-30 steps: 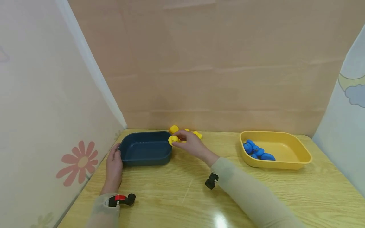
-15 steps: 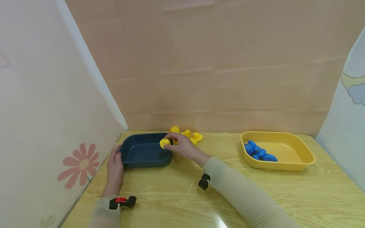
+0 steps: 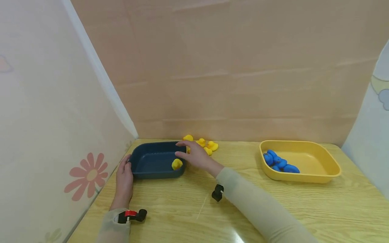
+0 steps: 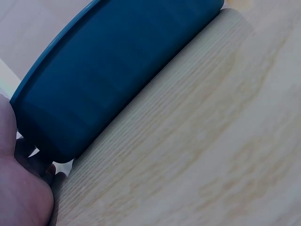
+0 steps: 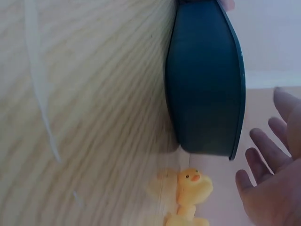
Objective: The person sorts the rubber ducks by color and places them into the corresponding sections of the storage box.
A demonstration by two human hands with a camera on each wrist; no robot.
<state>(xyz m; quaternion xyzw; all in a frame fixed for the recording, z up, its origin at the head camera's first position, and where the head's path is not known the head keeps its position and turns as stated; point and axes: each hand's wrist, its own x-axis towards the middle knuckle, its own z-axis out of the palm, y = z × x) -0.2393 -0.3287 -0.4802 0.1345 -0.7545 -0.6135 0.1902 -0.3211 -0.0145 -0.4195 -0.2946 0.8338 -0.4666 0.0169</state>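
Note:
A small yellow rubber duck [image 3: 177,164] sits in the right end of the dark blue bin [image 3: 158,175]. Just above that end, my right hand [image 3: 197,156] has its thumb and fingers spread apart, holding nothing; the right wrist view shows its loose fingers [image 5: 265,146] beside the bin's rim. My left hand [image 3: 124,180] holds the bin's left end, with fingers [image 4: 40,162] around the corner in the left wrist view. Behind the right hand, several more rubber ducks [image 3: 212,145] lie on the table, partly hidden by it.
A yellow bin [image 3: 304,178] with several blue toys [image 3: 281,163] in its left side stands on the right of the wooden table [image 3: 170,209]. A brown backdrop [image 3: 231,84] rises at the back, and a flowered wall [image 3: 45,118] closes the left side.
My right hand has carried the yellow duck left over the dark blue bin and let it go; the duck now sits inside. My left hand stays at the bin's left end.

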